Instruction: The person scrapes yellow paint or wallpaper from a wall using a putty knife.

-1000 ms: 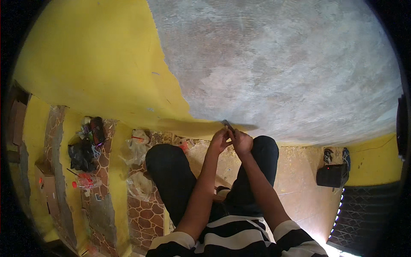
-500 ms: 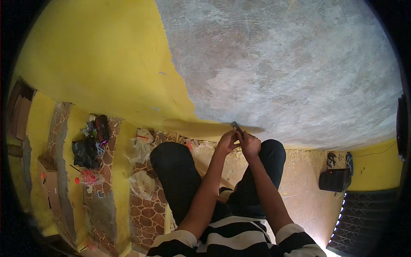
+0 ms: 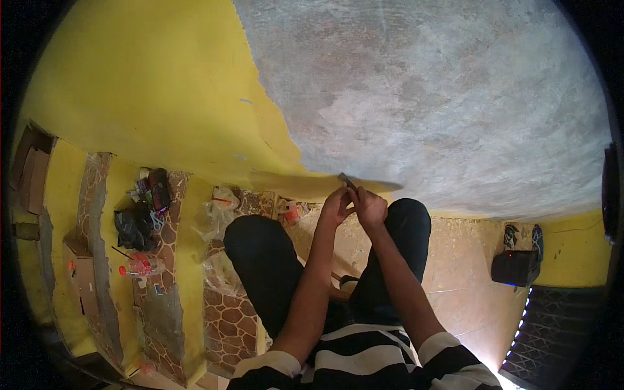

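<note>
My right hand [image 3: 372, 208] is wrapped round a narrow, flat grey scraper [image 3: 347, 180], its end sticking out past the fingers toward the wall. Beside it, my left hand [image 3: 337, 206] is closed, with its fingertips against the lower part of the same scraper. The scraper is partly hidden by the fingers. Just beyond is the wall's lower part, where yellow paint [image 3: 162, 97] meets a large bare grey patch [image 3: 416, 97] along a ragged edge. I cannot tell whether the blade touches the wall.
To the left are yellow steps with stone-pattern treads [image 3: 227, 325], holding a black plastic bag [image 3: 134, 227], a clear bottle [image 3: 143, 265], and clear plastic bags [image 3: 221, 273]. A cardboard box [image 3: 83, 276] stands farther left. At right sit a black box-shaped device [image 3: 515, 267] and a dark metal gate [image 3: 559, 331].
Both hands and the scraper have moved a little left and up toward the yellow lower edge. The scraper leans more to the left. The camera view has shifted slightly.
</note>
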A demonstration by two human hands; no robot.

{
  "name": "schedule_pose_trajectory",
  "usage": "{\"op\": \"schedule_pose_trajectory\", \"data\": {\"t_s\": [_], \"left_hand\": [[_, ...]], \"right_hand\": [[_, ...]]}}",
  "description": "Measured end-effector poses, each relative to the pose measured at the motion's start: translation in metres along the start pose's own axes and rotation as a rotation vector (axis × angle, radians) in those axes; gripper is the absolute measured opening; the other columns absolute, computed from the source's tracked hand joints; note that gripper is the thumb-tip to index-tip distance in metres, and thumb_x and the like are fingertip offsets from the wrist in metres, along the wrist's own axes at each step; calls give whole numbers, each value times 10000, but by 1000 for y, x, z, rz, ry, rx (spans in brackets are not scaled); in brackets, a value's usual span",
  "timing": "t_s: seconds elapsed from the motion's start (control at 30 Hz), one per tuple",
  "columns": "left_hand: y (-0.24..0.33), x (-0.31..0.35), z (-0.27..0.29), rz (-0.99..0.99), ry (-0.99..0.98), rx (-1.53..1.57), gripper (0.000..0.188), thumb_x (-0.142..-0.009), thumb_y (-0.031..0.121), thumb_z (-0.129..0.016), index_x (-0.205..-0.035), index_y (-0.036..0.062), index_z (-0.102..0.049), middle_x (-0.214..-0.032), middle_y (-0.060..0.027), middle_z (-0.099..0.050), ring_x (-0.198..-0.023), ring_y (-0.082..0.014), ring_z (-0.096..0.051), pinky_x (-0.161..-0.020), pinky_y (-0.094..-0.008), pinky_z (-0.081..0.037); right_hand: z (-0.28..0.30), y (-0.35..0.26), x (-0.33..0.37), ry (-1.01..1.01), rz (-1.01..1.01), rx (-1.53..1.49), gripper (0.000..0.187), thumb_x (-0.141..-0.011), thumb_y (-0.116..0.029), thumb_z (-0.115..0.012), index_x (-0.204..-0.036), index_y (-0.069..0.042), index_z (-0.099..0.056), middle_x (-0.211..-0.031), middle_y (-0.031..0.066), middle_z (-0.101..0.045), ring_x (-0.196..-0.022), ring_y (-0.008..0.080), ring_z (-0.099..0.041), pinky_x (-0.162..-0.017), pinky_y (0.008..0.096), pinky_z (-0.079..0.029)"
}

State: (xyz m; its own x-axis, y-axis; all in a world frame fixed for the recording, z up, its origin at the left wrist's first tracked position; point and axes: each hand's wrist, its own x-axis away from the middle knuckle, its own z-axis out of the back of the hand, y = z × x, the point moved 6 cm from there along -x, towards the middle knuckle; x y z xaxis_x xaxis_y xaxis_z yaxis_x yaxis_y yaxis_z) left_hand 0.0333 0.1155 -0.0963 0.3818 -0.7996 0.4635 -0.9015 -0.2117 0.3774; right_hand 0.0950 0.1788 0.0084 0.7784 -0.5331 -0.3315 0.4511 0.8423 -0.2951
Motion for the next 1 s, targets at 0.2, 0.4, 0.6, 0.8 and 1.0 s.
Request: {"op": "schedule_pose_trajectory", "data": {"t_s": [0.2,0.4,0.6,0.8,1.0], "left_hand": [[-28,-8,-26,86,-48,3,251,-819,414,-607,-832,163,-600,-785,15,-622,-827,-159,-566,-744,-402,-469],[-14,-16,7,56,-35,-10,276,-810,431,-612,-859,160,-601,-804,19,-618,-831,-156,-566,-718,-408,-466],[-2,0,6,20,79,-39,260,-824,427,-594,-848,169,-584,-786,31,-606,-821,-145,-569,-715,-435,-470],[-21,-10,-8,78,-29,-33,287,-838,403,-582,-961,144,-573,-924,-17,-607,-915,-173,-555,-742,-411,-485],[-22,-19,4,84,-52,16,246,-857,396,-556,-903,156,-587,-844,13,-623,-845,-154,-569,-709,-385,-465]], "right_hand": [[18,28,9,-7,-32,70,298,-827,-315,-579,-663,-70,-542,-572,122,-578,-491,286,-582,-429,385,-450],[-3,8,1,17,-22,20,304,-827,-331,-582,-658,-81,-547,-541,118,-565,-474,283,-577,-424,380,-448],[-13,-1,2,-28,-29,32,331,-847,-373,-541,-679,-88,-541,-548,105,-577,-469,272,-583,-414,381,-450],[9,16,5,21,3,6,329,-848,-370,-547,-677,-88,-552,-548,101,-576,-462,264,-579,-413,374,-451],[4,17,5,-9,-35,50,320,-843,-356,-559,-669,-88,-548,-554,109,-582,-468,261,-585,-419,371,-453]]}}
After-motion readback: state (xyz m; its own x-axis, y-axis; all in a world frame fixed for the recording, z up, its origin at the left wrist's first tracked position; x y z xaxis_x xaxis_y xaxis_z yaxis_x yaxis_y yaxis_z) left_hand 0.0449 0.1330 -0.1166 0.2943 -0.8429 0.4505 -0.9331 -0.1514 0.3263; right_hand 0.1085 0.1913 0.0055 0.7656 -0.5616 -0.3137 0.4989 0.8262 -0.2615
